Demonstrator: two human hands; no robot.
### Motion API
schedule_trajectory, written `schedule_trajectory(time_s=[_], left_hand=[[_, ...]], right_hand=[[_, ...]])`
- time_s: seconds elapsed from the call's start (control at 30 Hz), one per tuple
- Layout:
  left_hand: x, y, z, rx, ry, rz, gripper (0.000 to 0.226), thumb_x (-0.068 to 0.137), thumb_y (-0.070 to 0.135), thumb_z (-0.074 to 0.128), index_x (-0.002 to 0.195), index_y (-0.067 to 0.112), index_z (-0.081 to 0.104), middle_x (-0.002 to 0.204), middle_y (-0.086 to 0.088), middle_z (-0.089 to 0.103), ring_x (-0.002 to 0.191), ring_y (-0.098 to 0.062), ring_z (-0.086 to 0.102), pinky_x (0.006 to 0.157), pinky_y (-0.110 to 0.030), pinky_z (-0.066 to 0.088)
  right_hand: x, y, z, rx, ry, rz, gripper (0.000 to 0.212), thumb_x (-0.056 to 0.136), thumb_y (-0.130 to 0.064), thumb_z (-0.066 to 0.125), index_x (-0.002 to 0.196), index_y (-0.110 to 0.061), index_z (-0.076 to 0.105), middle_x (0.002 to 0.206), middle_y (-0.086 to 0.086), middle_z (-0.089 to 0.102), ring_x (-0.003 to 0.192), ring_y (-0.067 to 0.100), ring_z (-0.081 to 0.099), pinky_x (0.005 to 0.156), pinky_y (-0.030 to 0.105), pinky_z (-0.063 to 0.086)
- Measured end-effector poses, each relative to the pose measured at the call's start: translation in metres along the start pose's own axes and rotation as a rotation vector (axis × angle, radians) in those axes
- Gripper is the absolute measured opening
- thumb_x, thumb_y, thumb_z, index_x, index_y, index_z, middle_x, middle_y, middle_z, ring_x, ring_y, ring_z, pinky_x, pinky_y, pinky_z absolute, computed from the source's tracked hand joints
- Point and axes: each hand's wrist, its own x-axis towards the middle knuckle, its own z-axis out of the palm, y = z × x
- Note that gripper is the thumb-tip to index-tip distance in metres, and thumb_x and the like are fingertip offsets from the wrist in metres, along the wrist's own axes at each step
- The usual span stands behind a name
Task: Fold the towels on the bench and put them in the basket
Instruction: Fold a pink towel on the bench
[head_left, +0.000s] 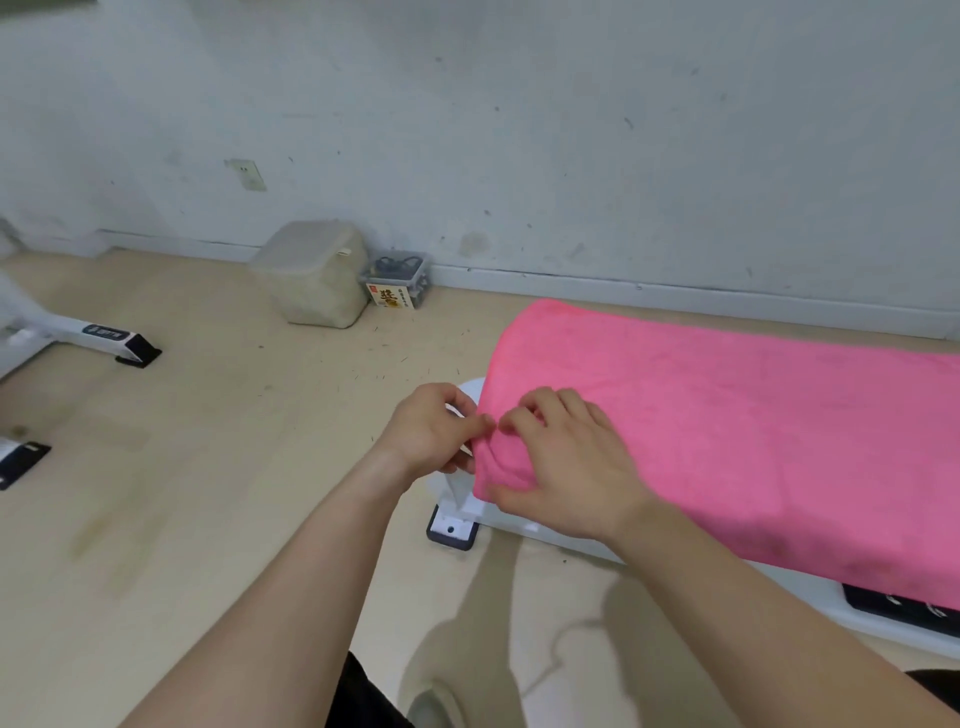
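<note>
The fold is only starting. The pink towel (727, 426) lies spread flat along the white bench (800, 590), covering its top and hanging a little over the near edge, and both hands work at its left end. No fold shows in it yet.

The left hand (434, 428) reaches in from off the bench's end, its fingers curled, with thumb and forefinger pinching the towel's end edge. The right hand (566, 467) lies palm down on the cloth just beside it. Its fingers are bent over the top of the edge and its thumb is tucked at the near corner, so it appears to grip the towel too.

The next move probably calls for a firm hold on both end corners. The end can then be lifted and carried along the bench to meet the far end squarely. No basket can be identified here.
</note>
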Motion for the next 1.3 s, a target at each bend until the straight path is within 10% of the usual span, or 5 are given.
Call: schedule_trajectory(time_s=[0.43,0.57,0.77,1.0,1.3], left_hand=[[0.012,0.024,0.010,0.061,0.153,0.092,0.014,0.086,0.023,0.061,0.077,0.017,0.070,0.071,0.001,0.074,0.064,-0.015,0.071,0.059,-0.024,0.048],[0.064,0.047,0.022,0.213,0.289,0.155,0.018,0.090,0.029,0.059,0.105,0.021,0.064,0.104,0.002,0.068,0.098,-0.021,0.063,0.087,-0.035,0.051],[0.140,0.080,0.030,0.415,0.192,0.168,0.043,0.099,0.030,0.053,0.139,0.016,0.051,0.138,-0.008,0.057,0.127,-0.027,0.053,0.106,-0.035,0.042],[0.160,0.102,0.028,0.561,0.069,0.272,0.017,0.078,0.015,0.073,0.076,0.027,0.060,0.082,0.007,0.062,0.087,-0.019,0.062,0.064,-0.025,0.044],[0.137,0.109,-0.001,0.544,0.160,0.282,0.007,0.088,0.021,0.073,0.089,0.015,0.069,0.081,-0.006,0.068,0.068,-0.020,0.061,0.070,-0.029,0.051]], right_hand=[[0.004,-0.009,-0.006,0.189,0.018,0.139,0.017,0.093,-0.032,0.047,0.087,-0.023,0.059,0.074,-0.004,0.063,0.074,0.028,0.058,0.066,0.034,0.041],[-0.001,-0.004,-0.006,0.201,0.030,0.153,0.020,0.091,-0.026,0.045,0.072,-0.021,0.042,0.059,-0.002,0.042,0.064,0.029,0.042,0.064,0.035,0.027],[-0.003,0.009,-0.006,0.244,0.039,0.227,0.016,0.095,-0.026,0.044,0.091,-0.023,0.059,0.082,0.000,0.068,0.070,0.028,0.047,0.066,0.035,0.029],[-0.004,0.018,-0.008,0.260,0.005,0.199,0.016,0.096,-0.026,0.042,0.088,-0.023,0.056,0.074,-0.001,0.060,0.068,0.027,0.047,0.066,0.034,0.029],[-0.015,0.024,-0.022,0.278,0.044,0.211,0.026,0.099,-0.043,0.046,0.087,-0.024,0.059,0.075,-0.003,0.065,0.072,0.026,0.056,0.070,0.035,0.038]])
